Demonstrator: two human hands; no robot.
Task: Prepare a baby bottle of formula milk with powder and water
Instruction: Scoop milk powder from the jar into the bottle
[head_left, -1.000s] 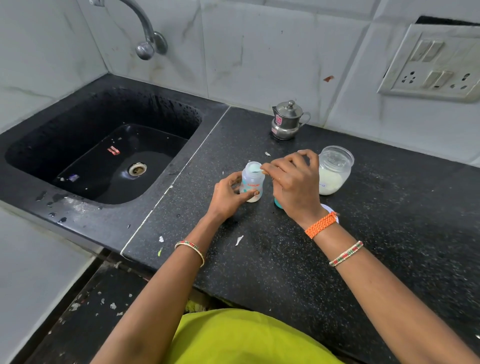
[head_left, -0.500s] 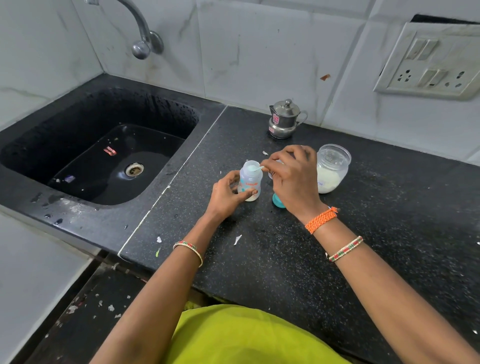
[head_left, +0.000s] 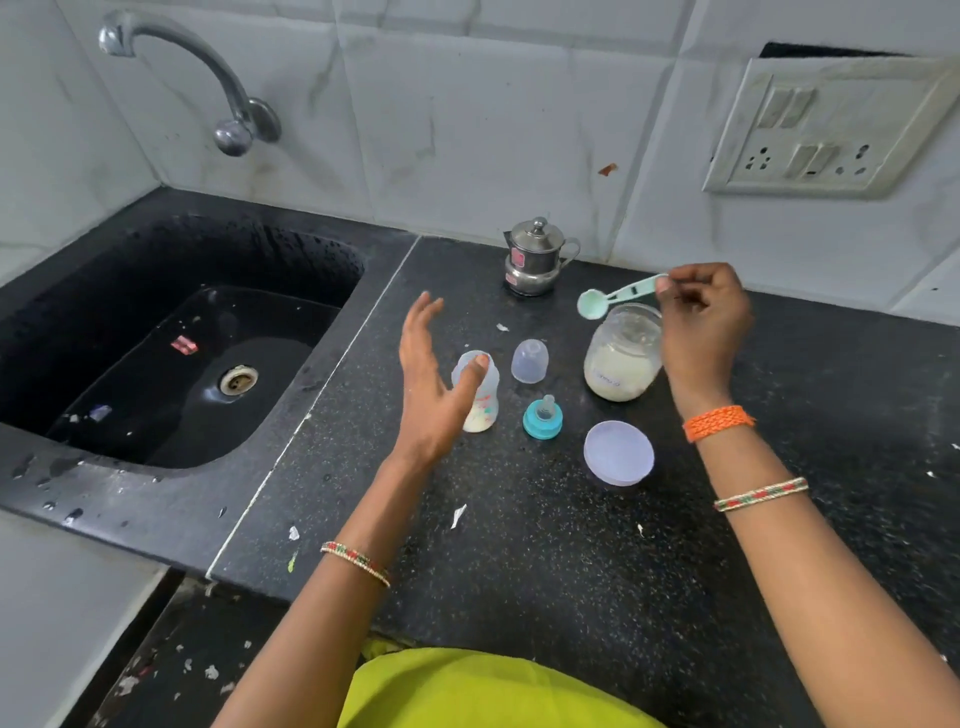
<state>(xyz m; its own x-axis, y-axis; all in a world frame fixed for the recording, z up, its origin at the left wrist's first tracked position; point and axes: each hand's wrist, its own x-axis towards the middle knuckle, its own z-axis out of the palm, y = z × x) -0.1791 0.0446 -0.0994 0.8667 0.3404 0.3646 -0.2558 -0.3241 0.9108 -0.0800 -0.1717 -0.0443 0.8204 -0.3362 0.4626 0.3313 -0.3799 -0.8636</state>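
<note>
I can read nothing: the print on my bottle (head_left: 480, 402), powder jar (head_left: 621, 358) and steel pot's red label (head_left: 518, 258) is all blurred.

Kitchen corner: black speckled stone counter with inset sink, white tiled walls.

The counter (head_left: 571, 571) runs along white marble-look wall tiles (head_left: 467, 104). A black sink basin (head_left: 130, 405) is set into its left part, wet with droplets, with a round metal drain (head_left: 238, 380) at the bottom. A curved chrome tap (head_left: 208, 78) projects from the wall above it. A white switch and socket plate (head_left: 826, 130) is mounted upper right. Paper scraps (head_left: 457, 514) lie on the counter.
</note>
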